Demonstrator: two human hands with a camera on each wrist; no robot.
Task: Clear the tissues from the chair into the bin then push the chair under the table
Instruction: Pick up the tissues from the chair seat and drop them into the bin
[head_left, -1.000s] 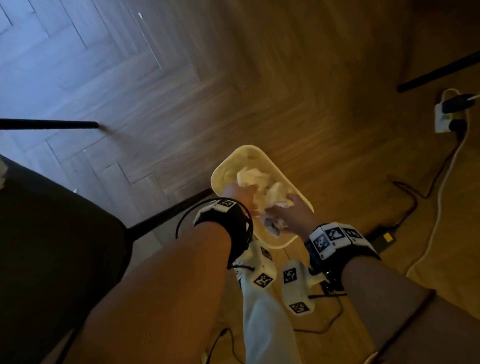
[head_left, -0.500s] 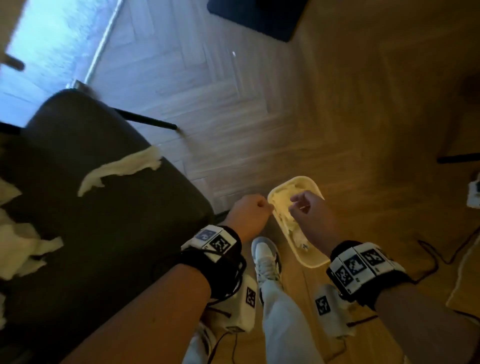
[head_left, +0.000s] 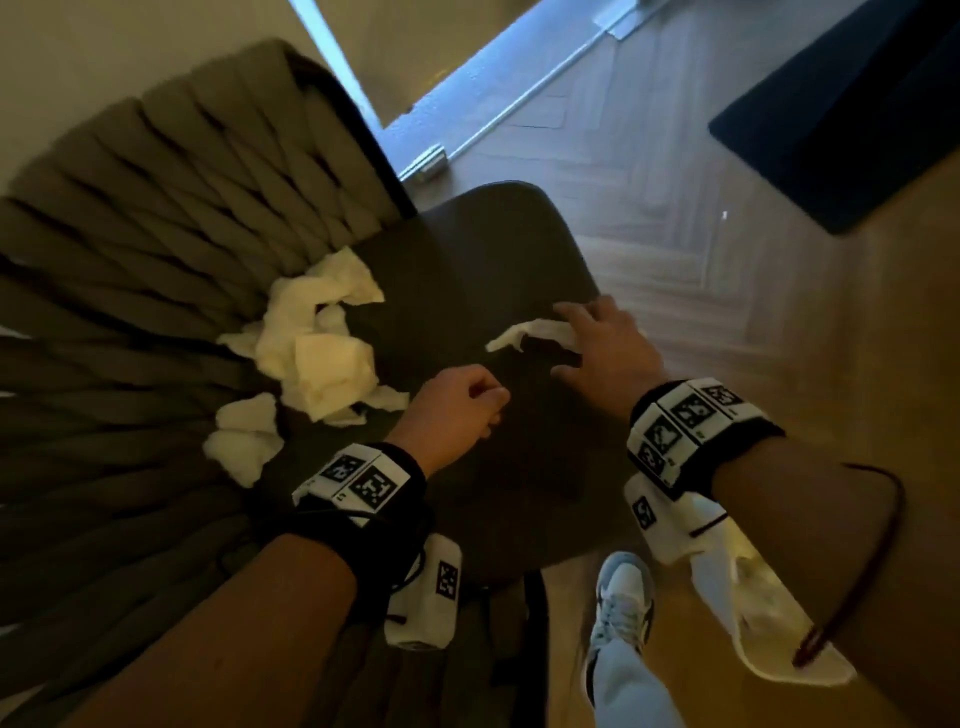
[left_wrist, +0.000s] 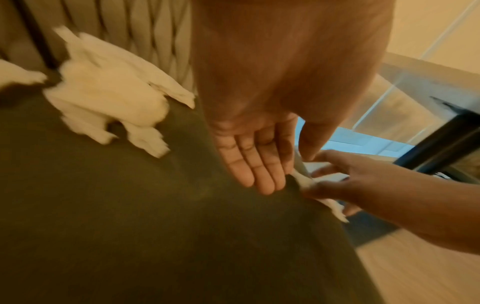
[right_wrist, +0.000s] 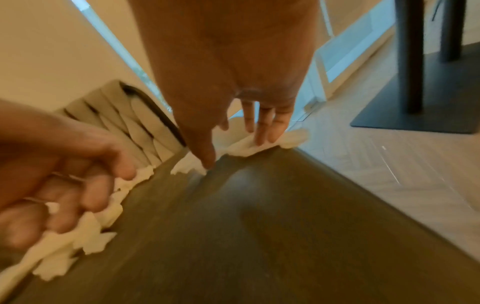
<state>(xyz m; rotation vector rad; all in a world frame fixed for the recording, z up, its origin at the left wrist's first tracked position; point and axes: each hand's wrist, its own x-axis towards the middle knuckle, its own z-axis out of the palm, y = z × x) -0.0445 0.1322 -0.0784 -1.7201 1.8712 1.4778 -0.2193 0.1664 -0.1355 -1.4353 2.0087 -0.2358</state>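
Observation:
The dark chair seat (head_left: 493, 249) with its woven backrest (head_left: 156, 218) fills the left of the head view. A heap of white crumpled tissues (head_left: 317, 353) lies against the backrest, also seen in the left wrist view (left_wrist: 103, 92). One tissue strip (head_left: 524, 332) lies near the seat's right edge. My right hand (head_left: 563, 340) is spread over it, fingers straight and touching it (right_wrist: 259, 142). My left hand (head_left: 493, 410) hovers over the mid seat, loosely curled and holding nothing. The cream bin (head_left: 779, 670) stands on the floor at the lower right, partly hidden by my right forearm.
Herringbone wood floor (head_left: 701, 260) lies right of the chair. A dark flat table base (head_left: 841, 114) sits at the upper right, with its black posts (right_wrist: 410, 61) in the right wrist view. My shoe (head_left: 618, 597) is between chair and bin. A wall stands behind the backrest.
Both hands left the bin and moved left and up to the chair seat. The view swung from the bin to the chair. My right hand now touches the tissue strip.

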